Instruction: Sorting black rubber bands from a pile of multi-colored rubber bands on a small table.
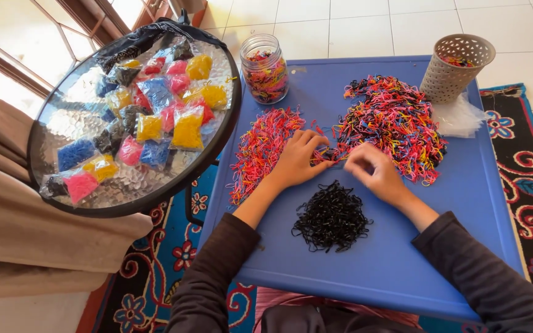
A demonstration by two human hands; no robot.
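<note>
Dark sleeves at the near edge, both hands busy in the rubber bands.

Black bands [332, 217] sit in a pile near the middle of the blue tabletop [464, 203], just below the hands. Left hand [297, 159] rests flat-ish with fingers spread over the edge of the red-yellow pile [260, 148], toward the left side. Right hand [372, 169] has its fingers pinched together on a few bands at the edge of the big mixed pile [396, 123], which spreads toward the far right corner. Glass jar [265, 68] of bands stands at the far edge, beige basket [454, 68] at the far right corner with clear bags [461, 117] beside it. Round tray [69, 123] of bagged bands off the left edge.
</note>
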